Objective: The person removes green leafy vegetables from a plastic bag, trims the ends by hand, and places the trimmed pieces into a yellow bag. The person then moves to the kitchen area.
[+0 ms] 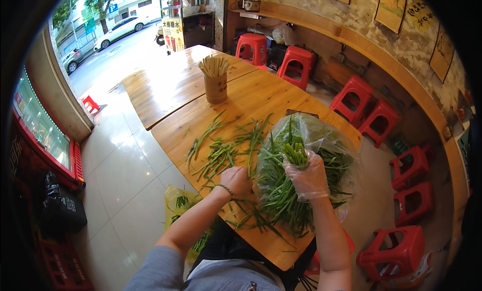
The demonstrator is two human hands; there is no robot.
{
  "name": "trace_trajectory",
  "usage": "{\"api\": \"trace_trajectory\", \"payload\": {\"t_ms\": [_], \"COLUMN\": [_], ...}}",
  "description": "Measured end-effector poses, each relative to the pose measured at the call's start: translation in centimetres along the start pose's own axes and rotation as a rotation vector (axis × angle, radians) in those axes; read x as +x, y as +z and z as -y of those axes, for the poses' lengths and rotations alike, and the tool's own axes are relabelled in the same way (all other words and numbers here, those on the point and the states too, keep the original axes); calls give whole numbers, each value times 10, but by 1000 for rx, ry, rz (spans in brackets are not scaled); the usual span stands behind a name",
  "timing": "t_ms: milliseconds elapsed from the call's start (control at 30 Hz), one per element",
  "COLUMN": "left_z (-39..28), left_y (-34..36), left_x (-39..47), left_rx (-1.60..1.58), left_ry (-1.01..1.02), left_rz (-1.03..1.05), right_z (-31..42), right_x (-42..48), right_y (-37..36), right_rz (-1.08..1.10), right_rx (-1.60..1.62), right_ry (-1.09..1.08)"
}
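Note:
My right hand (307,176), in a clear plastic glove, is closed around a bunch of green leafy stalks (294,151), its cut-looking ends pointing away from me. It is over a large clear plastic bag (324,131) full of long green leaves (280,193), some spilling onto the wooden table (263,93). My left hand (236,182), bare with a bracelet at the wrist, is at the table's left edge, knuckles up; its fingers are curled under and what they hold is hidden. Short green stalk pieces (222,153) lie scattered just beyond it.
A round container of chopsticks (215,87) stands farther back on the table. A yellow plastic bag of greens (175,197) is below the table's left edge. Red plastic stools (350,97) line the right side, below a wall ledge. A red-framed glass display case (45,129) stands at left.

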State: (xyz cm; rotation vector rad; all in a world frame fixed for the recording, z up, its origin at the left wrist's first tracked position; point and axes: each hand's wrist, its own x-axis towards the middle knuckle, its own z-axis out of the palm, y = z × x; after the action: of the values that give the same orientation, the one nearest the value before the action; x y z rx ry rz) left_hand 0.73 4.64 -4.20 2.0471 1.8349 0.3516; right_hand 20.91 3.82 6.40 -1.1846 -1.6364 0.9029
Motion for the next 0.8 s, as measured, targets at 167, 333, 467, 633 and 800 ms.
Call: {"api": "trace_trajectory", "payload": {"t_ms": [167,333,467,633,800], "left_z": [22,12,13,34,31], "left_y": [-9,20,29,3,-48], "left_x": [10,38,45,31,-16], "left_rx": [-307,-194,-136,-389,-989], "left_ry": [-7,-195,-232,-120,-88], "left_rz": [-340,-230,-178,-294,-153], "right_z": [1,-2,3,-5,-5], "right_x": [-2,-3,-5,-7,-3], "right_y": [-5,1,-2,-5,7], "right_rz": [34,7,27,74,127], "right_rx": [123,96,113,96,141], "right_ry": [7,14,17,29,-58]}}
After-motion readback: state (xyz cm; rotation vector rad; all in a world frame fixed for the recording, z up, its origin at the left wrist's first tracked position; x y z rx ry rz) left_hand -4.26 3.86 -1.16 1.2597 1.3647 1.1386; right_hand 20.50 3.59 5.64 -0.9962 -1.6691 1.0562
